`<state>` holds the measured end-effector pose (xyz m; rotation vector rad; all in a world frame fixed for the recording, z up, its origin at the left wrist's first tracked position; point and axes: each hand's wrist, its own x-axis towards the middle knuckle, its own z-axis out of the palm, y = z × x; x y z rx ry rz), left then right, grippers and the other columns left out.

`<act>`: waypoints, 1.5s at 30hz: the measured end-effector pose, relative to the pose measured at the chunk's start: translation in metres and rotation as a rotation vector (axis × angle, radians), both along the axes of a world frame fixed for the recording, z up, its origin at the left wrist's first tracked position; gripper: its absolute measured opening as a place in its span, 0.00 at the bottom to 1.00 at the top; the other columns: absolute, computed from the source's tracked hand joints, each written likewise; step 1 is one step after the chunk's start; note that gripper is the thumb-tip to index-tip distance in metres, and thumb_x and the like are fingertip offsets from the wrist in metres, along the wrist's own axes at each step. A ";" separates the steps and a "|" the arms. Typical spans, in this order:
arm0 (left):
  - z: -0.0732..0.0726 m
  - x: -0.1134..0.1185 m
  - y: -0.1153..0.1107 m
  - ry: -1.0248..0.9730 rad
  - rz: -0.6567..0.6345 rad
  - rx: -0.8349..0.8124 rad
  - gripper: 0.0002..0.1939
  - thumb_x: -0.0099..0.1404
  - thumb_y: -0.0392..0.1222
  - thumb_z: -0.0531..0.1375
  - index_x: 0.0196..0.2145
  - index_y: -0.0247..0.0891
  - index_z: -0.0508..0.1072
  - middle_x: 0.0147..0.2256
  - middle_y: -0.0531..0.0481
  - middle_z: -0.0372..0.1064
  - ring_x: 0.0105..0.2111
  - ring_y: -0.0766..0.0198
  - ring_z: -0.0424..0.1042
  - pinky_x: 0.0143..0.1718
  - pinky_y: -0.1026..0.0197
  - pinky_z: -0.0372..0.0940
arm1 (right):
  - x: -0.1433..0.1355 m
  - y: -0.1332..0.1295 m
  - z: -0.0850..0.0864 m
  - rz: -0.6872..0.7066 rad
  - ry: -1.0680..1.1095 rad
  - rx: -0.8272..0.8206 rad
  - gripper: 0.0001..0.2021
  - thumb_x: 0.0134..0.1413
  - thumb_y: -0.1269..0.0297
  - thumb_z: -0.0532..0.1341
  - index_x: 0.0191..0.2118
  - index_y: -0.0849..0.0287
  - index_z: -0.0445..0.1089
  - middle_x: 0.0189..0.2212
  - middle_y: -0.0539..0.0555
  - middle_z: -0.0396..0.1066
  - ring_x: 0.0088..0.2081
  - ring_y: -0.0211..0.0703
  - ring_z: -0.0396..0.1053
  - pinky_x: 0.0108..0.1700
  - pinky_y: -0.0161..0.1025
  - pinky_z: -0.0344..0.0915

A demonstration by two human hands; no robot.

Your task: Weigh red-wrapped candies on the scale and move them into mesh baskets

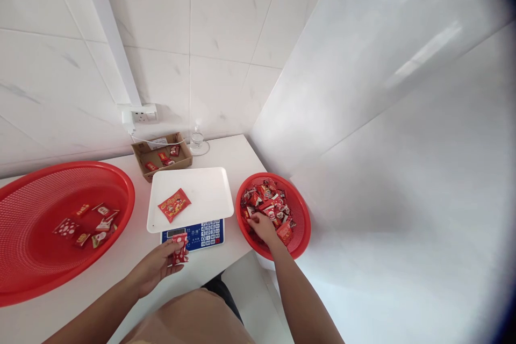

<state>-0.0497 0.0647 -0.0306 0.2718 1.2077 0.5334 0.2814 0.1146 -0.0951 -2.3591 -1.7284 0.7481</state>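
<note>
My left hand (159, 264) is closed on a red candy packet with white polka dots (180, 249), held just in front of the blue digital scale (192, 242). On the scale rests a white tray (209, 188) with one red and gold packet (174, 205) lying on it. My right hand (262, 226) reaches into the small red basket (303, 226) at the table's right corner. Its fingers are curled together among many wrapped candies (274, 205); whatever is between them is hidden.
A large red mesh basket (92, 169) at the left holds several scattered packets. Behind the tray stand a cardboard box (183, 158) with a few red packets and a clear glass bottle (196, 141). A wall socket (143, 114) and cable are behind; a white wall (363, 145) rises at the right.
</note>
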 end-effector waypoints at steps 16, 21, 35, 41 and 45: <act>-0.005 -0.007 -0.007 -0.017 0.014 0.025 0.15 0.53 0.44 0.64 0.37 0.37 0.66 0.34 0.48 0.73 0.31 0.66 0.72 0.36 0.62 0.67 | -0.023 -0.007 0.017 -0.150 0.051 0.366 0.12 0.54 0.63 0.50 0.34 0.60 0.69 0.36 0.58 0.72 0.40 0.47 0.67 0.45 0.41 0.59; -0.006 -0.005 -0.008 -0.038 -0.019 0.062 0.17 0.47 0.38 0.65 0.36 0.37 0.68 0.32 0.49 0.73 0.31 0.65 0.72 0.38 0.61 0.66 | -0.072 0.004 0.017 -0.151 0.519 0.281 0.10 0.51 0.59 0.53 0.34 0.57 0.68 0.35 0.54 0.73 0.37 0.45 0.69 0.42 0.40 0.64; -0.007 -0.044 0.044 0.383 0.010 0.531 0.26 0.49 0.52 0.64 0.43 0.36 0.69 0.34 0.49 0.70 0.27 0.64 0.70 0.29 0.62 0.62 | -0.094 -0.022 0.012 -0.167 0.640 0.126 0.20 0.51 0.56 0.52 0.46 0.61 0.67 0.43 0.59 0.71 0.40 0.45 0.71 0.45 0.41 0.67; -0.012 -0.050 0.095 0.573 -0.037 0.598 0.32 0.52 0.52 0.62 0.53 0.36 0.64 0.40 0.42 0.71 0.34 0.59 0.71 0.30 0.61 0.64 | -0.043 -0.063 0.006 -0.310 0.415 0.200 0.20 0.49 0.53 0.51 0.42 0.58 0.69 0.42 0.58 0.73 0.43 0.49 0.70 0.48 0.44 0.64; -0.014 -0.055 0.111 0.760 -0.088 0.667 0.27 0.56 0.48 0.59 0.53 0.37 0.65 0.50 0.39 0.67 0.49 0.51 0.66 0.48 0.55 0.60 | -0.018 -0.074 -0.003 -0.338 0.295 0.208 0.20 0.49 0.54 0.51 0.43 0.58 0.69 0.44 0.59 0.72 0.46 0.51 0.69 0.49 0.46 0.63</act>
